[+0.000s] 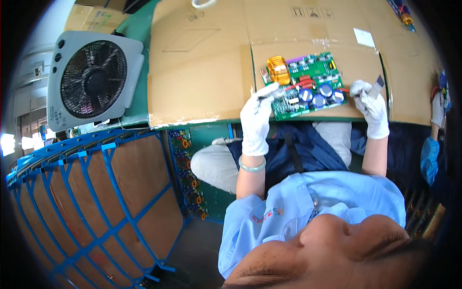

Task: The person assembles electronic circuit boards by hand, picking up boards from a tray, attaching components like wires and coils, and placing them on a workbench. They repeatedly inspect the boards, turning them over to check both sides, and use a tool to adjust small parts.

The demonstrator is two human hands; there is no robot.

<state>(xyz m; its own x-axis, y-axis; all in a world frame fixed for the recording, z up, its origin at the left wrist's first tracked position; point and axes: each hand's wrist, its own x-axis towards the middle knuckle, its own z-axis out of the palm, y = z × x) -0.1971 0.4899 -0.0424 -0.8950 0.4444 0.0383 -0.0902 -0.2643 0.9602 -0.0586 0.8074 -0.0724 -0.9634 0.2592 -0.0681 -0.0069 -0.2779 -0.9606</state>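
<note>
A green circuit board (308, 107) lies near the front edge of the cardboard-covered table. On it sit an orange-wound coil (278, 70), several blue-sleeved capacitors (318, 101) and red wires (304, 84). My left hand (256, 118), in a white glove, grips the board's left edge, its fingertips by the coil. To the right of the board, my right hand (371, 108), also gloved, is closed on a flat grey blade-like tool (377, 87) with a dark angled tip. A red wire runs from the board toward the right hand's fingertips; whether they pinch it is unclear.
A grey box fan (94, 79) stands at the left. Below it is a blue-framed rack (96, 207). A white paper slip (364, 37) and another board with a coil (403, 14) lie farther back. Another person's gloved hand (437, 110) shows at the far right.
</note>
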